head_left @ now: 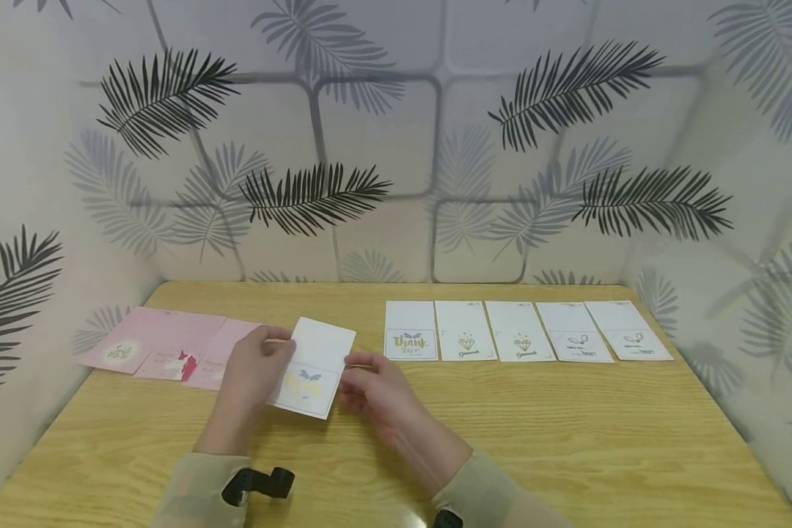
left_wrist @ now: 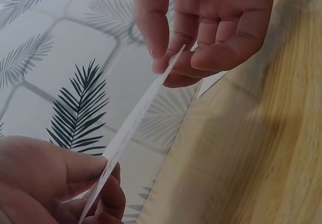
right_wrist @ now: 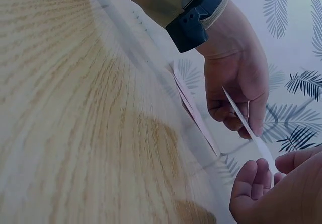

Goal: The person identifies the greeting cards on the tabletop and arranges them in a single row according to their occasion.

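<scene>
Above the table a white card [head_left: 315, 352] is raised and tilted, with a bluish winged motif and pale yellow lettering inside a thin frame on its lower half. My left hand [head_left: 254, 367] pinches its left edge between thumb and fingers. At the opposite edge, the thumb and fingertips of my right hand [head_left: 379, 396] grip the card. The left wrist view shows the card [left_wrist: 136, 113] nearly edge-on, stretched between the left hand [left_wrist: 55, 178] and the right hand [left_wrist: 216, 27]. In the right wrist view, both hands meet the same thin card [right_wrist: 241, 116].
Pink cards [head_left: 178, 330] lie overlapping at the table's left, partly behind my left hand. Along the back right stands a row of several white cards, including a "Thank you" card [head_left: 411, 315] and a diamond card [head_left: 460, 323]. A leaf-patterned wall covering [head_left: 369, 242] surrounds the wooden table [head_left: 534, 440].
</scene>
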